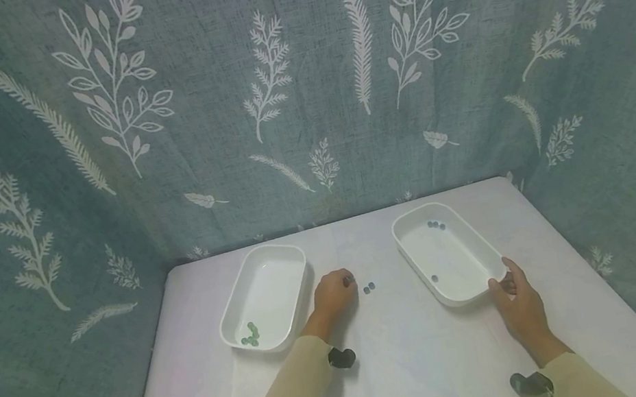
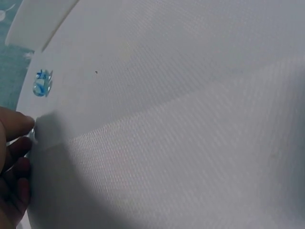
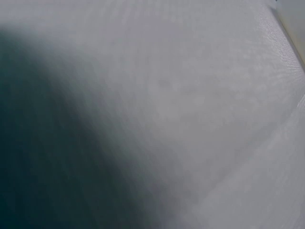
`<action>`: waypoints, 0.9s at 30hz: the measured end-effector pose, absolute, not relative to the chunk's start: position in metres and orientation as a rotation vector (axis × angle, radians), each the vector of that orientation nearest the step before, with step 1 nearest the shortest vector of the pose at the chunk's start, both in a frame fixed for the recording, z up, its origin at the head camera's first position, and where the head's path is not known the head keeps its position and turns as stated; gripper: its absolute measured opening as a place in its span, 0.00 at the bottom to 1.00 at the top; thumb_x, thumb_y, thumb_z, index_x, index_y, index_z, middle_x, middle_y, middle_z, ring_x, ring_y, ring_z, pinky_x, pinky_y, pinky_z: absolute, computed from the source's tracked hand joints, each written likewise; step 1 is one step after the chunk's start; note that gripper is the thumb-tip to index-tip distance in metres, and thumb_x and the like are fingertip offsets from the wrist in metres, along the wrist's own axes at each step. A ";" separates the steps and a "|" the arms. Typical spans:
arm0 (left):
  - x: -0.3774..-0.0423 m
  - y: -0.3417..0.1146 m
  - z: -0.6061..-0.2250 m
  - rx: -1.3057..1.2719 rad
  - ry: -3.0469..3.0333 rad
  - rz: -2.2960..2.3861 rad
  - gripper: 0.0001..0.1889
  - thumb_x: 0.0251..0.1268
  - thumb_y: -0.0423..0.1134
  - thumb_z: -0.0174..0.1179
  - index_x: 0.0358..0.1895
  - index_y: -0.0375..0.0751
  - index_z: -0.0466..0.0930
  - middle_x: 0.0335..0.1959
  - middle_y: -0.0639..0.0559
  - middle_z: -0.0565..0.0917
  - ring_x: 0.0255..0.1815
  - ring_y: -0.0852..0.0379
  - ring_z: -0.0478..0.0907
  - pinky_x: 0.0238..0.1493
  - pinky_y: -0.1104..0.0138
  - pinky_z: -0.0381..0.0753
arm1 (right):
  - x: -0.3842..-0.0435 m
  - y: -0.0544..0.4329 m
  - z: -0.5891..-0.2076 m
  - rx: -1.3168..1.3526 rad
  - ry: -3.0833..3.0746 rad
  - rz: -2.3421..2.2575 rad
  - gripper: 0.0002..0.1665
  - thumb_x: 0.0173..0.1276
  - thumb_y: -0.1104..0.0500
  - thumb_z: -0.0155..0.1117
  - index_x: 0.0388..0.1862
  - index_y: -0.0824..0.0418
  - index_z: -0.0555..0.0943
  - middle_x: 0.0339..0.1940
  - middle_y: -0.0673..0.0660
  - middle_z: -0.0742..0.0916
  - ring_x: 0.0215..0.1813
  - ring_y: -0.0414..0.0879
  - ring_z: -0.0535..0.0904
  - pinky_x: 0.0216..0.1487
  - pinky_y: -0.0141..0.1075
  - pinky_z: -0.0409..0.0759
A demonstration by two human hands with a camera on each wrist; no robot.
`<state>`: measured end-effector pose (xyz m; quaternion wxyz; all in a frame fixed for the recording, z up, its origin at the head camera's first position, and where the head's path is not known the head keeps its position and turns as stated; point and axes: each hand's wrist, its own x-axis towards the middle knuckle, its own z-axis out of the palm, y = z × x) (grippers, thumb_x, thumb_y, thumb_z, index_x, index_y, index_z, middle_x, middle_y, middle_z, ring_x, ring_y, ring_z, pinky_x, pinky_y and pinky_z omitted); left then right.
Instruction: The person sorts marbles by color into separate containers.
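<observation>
My left hand (image 1: 333, 295) is at the middle of the table, right of the left tray. Its thumb and fingers pinch a small glassy piece, mostly hidden, apparently a marble; a glint shows at the fingertips in the left wrist view. Just beyond lie two clear glass marbles (image 2: 42, 85) with blue swirls. My right hand (image 1: 521, 308) grips the near right corner of the right white tray (image 1: 477, 297), thumb and forefinger at its rim. Several bluish marbles (image 1: 436, 225) sit in that tray. The right wrist view shows only blurred cloth and a tray edge.
A second white tray (image 1: 229, 310) stands at the left, with several green marbles (image 1: 252, 334) in its near end. White cloth covers the table (image 1: 419, 363). A blue-green leaf-patterned curtain (image 1: 313, 88) hangs behind the table and along both sides.
</observation>
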<state>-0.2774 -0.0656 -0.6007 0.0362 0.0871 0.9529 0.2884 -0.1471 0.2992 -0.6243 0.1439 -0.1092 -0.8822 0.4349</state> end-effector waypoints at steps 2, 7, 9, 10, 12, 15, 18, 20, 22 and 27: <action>-0.278 -0.067 -0.601 0.270 2.923 0.906 0.11 0.63 0.40 0.57 0.45 0.45 0.84 0.43 0.50 0.86 0.50 0.49 0.81 0.55 0.55 0.78 | -0.148 0.298 -0.624 -0.313 -2.538 1.254 0.39 0.76 0.43 0.48 0.79 0.54 0.50 0.63 0.70 0.75 0.58 0.66 0.74 0.51 0.64 0.73; -0.279 -0.069 -0.601 0.255 2.910 0.960 0.11 0.63 0.41 0.57 0.45 0.46 0.84 0.42 0.50 0.85 0.48 0.49 0.81 0.53 0.55 0.78 | -0.149 0.297 -0.625 -0.305 -2.531 1.254 0.39 0.77 0.44 0.48 0.79 0.53 0.50 0.62 0.70 0.75 0.57 0.66 0.74 0.50 0.64 0.73; -0.279 -0.070 -0.601 0.251 2.908 0.970 0.11 0.63 0.42 0.57 0.45 0.47 0.84 0.41 0.51 0.85 0.48 0.50 0.81 0.54 0.56 0.78 | -0.149 0.297 -0.626 -0.303 -2.528 1.256 0.39 0.77 0.44 0.48 0.79 0.53 0.50 0.62 0.70 0.75 0.57 0.66 0.74 0.50 0.64 0.73; -0.280 -0.071 -0.602 0.250 2.908 0.978 0.11 0.63 0.42 0.57 0.45 0.47 0.84 0.42 0.51 0.85 0.49 0.50 0.81 0.55 0.56 0.78 | -0.149 0.297 -0.626 -0.304 -2.527 1.257 0.39 0.76 0.44 0.48 0.79 0.53 0.50 0.62 0.70 0.75 0.57 0.66 0.74 0.50 0.63 0.73; -0.280 -0.071 -0.603 0.258 2.906 1.000 0.11 0.63 0.42 0.57 0.45 0.47 0.84 0.42 0.51 0.85 0.49 0.50 0.81 0.55 0.56 0.78 | -0.149 0.296 -0.626 -0.304 -2.525 1.255 0.39 0.76 0.43 0.48 0.79 0.53 0.50 0.62 0.70 0.75 0.57 0.66 0.74 0.50 0.64 0.73; -0.281 -0.072 -0.603 0.267 2.903 1.030 0.10 0.62 0.41 0.58 0.45 0.47 0.84 0.41 0.51 0.85 0.48 0.50 0.81 0.54 0.56 0.78 | -0.150 0.296 -0.626 -0.303 -2.523 1.256 0.39 0.76 0.43 0.48 0.79 0.53 0.50 0.62 0.70 0.75 0.57 0.66 0.74 0.50 0.64 0.73; -0.282 -0.071 -0.604 0.276 2.899 1.043 0.11 0.61 0.41 0.58 0.45 0.48 0.84 0.40 0.53 0.85 0.45 0.52 0.81 0.51 0.57 0.80 | -0.151 0.295 -0.626 -0.307 -2.521 1.262 0.39 0.76 0.43 0.48 0.79 0.53 0.50 0.63 0.70 0.74 0.58 0.66 0.74 0.50 0.64 0.73; -0.282 -0.070 -0.603 0.291 2.892 1.054 0.11 0.61 0.41 0.58 0.45 0.47 0.84 0.39 0.53 0.85 0.44 0.52 0.81 0.49 0.58 0.80 | -0.151 0.293 -0.626 -0.308 -2.520 1.268 0.39 0.76 0.43 0.48 0.79 0.53 0.50 0.63 0.70 0.74 0.58 0.66 0.74 0.50 0.64 0.73; -0.282 -0.069 -0.602 0.317 2.892 1.054 0.11 0.61 0.41 0.59 0.45 0.48 0.84 0.38 0.54 0.84 0.42 0.54 0.80 0.48 0.59 0.80 | -0.151 0.292 -0.626 -0.311 -2.520 1.268 0.39 0.76 0.43 0.49 0.79 0.53 0.50 0.63 0.70 0.74 0.58 0.67 0.74 0.50 0.64 0.73; -0.283 -0.066 -0.599 0.401 2.890 1.064 0.10 0.63 0.41 0.61 0.45 0.47 0.84 0.38 0.56 0.84 0.38 0.58 0.79 0.43 0.62 0.80 | -0.152 0.291 -0.628 -0.328 -2.519 1.267 0.39 0.76 0.43 0.48 0.80 0.52 0.49 0.64 0.70 0.74 0.58 0.67 0.73 0.51 0.65 0.72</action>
